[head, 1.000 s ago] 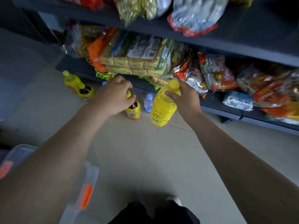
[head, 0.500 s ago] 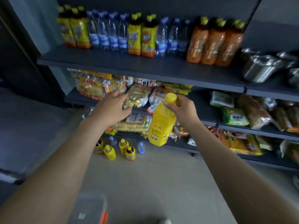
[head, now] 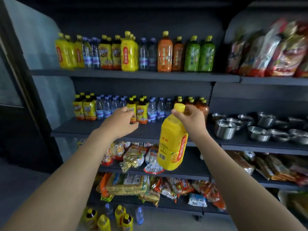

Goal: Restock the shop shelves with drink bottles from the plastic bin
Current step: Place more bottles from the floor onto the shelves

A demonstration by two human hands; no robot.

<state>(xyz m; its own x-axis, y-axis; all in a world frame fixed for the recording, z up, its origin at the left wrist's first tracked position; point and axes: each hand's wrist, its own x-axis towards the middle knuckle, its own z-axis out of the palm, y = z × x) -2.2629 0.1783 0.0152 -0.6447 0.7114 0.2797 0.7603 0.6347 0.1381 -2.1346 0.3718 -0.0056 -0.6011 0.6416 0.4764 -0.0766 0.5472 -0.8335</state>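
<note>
yellow drink bottle [head: 172, 147] hanging slightly tilted in mid-air, out in front of the middle shelf [head: 70, 129], gripped at the neck just under the cap by right hand [head: 190, 118]. left hand [head: 119, 124] apart from it, curled near the shelf's small bottles [head: 141, 110], can't tell if holding anything.

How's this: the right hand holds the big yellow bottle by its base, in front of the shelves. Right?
Not quite. The head view shows the right hand holding the yellow bottle by its neck, at the top, not by its base. It does hang in front of the shelves.
</note>
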